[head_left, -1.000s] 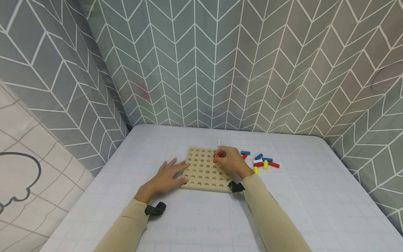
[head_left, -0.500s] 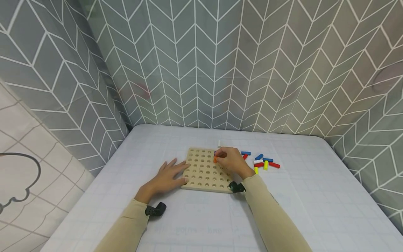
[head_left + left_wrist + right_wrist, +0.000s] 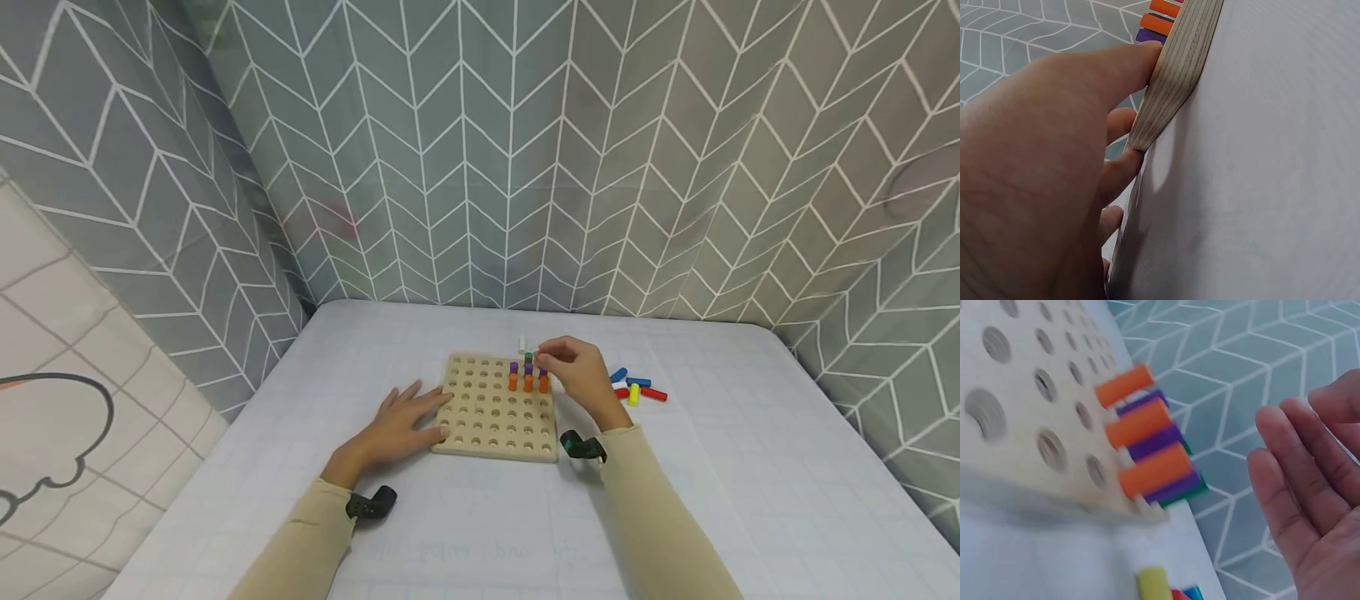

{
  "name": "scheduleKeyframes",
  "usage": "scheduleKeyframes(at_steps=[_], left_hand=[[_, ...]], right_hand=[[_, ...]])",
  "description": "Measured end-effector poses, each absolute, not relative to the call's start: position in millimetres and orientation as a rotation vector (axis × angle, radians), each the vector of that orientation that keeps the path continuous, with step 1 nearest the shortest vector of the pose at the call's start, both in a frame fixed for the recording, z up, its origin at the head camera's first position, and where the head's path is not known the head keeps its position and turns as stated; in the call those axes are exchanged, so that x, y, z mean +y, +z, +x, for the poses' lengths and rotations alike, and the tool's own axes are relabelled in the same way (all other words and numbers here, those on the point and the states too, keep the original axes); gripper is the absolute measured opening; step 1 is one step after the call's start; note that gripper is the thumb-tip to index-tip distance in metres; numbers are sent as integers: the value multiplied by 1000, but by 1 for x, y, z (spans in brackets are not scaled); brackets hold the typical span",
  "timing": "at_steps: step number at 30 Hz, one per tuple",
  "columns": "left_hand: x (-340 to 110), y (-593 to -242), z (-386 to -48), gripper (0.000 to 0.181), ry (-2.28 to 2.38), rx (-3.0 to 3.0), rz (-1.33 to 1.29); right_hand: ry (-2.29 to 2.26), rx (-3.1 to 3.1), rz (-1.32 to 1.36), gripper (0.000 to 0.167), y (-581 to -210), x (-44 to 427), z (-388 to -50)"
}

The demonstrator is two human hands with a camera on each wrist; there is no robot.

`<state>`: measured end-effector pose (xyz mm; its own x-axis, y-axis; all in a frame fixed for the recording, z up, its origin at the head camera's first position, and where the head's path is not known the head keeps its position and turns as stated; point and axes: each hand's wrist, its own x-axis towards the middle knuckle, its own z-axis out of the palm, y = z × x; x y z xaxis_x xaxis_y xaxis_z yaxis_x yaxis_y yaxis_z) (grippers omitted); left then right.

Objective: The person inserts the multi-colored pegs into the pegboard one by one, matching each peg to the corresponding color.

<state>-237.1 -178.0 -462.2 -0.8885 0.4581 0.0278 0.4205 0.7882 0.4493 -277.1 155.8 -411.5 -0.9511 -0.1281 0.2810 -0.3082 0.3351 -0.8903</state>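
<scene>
Beige wood forms the pegboard [image 3: 492, 455], a flat plate with rows of round holes; it lies on the white surface [image 3: 450, 525] between the two hands. Its visible edge shows layered grain in the left wrist view.

Left hand [image 3: 399, 423]: positioned at the left side of the pegboard, fingers extended and spread, fingertips in contact with the edge. It grips no peg.

Right hand [image 3: 577, 371]: positioned at the far right corner of the pegboard, near the inserted pegs. Thumb and index finger are close together; the other fingers are slightly bent. Whether the thumb and index finger grip anything cannot be told.

Inserted pegs stand upright in the holes at the far right portion. Nearest the wearer is a row of three orange pegs [image 3: 528, 383]; directly behind it is a row of purple pegs [image 3: 513, 367]; behind that stand green pegs [image 3: 528, 358], partly hidden. Holes in the near and left portions are unfilled.

Loose pegs lie on the surface. One white peg [image 3: 522, 343] is just beyond the far edge. To the right of the right hand is a group including blue pegs [image 3: 638, 382], a yellow peg [image 3: 633, 394] and a red peg [image 3: 654, 395].

Each wrist carries a black device [image 3: 371, 502]. Grey curtain [image 3: 487, 167] with white chevron lines stands behind the surface.
</scene>
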Motion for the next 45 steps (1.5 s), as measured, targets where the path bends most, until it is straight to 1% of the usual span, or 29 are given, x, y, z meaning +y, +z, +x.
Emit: scheduleKeyframes(at_steps=[6, 13, 16, 22, 31, 36, 45], left_hand=[[-177, -463, -236, 65, 731, 2902, 704], [-176, -464, -236, 66, 719, 2906, 691], [-175, -464, -237, 65, 733, 2909, 698], [-173, -465, -237, 67, 730, 2898, 704], [-178, -466, -234, 66, 713, 2914, 725], [-177, -466, -237, 67, 717, 2907, 729], [-176, -463, -235, 66, 722, 2908, 731]], right_hand=[[1791, -2346, 363, 33, -408, 192, -275], [1653, -2451, 235, 44, -415, 245, -266], [1593, -2496, 171, 47, -419, 264, -263], [1519, -2546, 70, 44, -426, 289, -256], [1507, -2605, -107, 38, -444, 301, -251], [1355, -2714, -86, 33, -442, 298, -249], [1127, -2827, -8, 35, -446, 292, -252]])
